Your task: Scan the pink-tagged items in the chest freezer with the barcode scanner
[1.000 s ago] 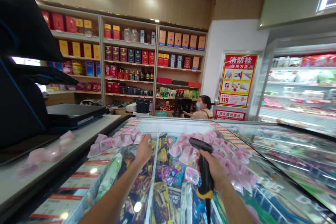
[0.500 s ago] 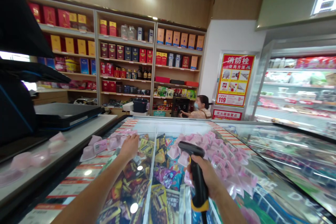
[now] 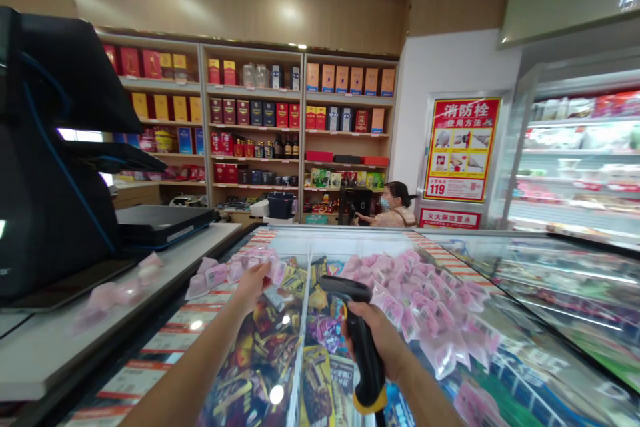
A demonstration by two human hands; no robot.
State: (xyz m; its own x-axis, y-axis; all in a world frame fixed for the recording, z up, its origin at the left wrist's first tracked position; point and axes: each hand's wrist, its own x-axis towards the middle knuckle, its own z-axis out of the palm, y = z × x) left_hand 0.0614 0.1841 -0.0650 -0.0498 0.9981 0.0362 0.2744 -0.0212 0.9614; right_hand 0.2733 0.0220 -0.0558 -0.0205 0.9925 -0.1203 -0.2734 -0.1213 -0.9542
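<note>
Right hand point(image 3: 387, 340) wrapped round the black scanner point(image 3: 367, 363), its head angled left — and the left hand point(image 3: 253, 281) is at a pink pack point(image 3: 277, 271), grip impossible to tell. More pink packs point(image 3: 430, 300) heap right of the scanner, over the glass-topped freezer point(image 3: 350, 235); beyond — a masked co-worker point(image 3: 395, 215), stocked shelves point(image 3: 255, 97) behind.

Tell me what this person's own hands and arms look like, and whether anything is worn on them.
The left hand and the right hand are bare, without gloves. Both forearms are uncovered as far as the picture shows, with no sleeve, watch or bracelet visible. Whether there are rings, I can't tell.
</note>
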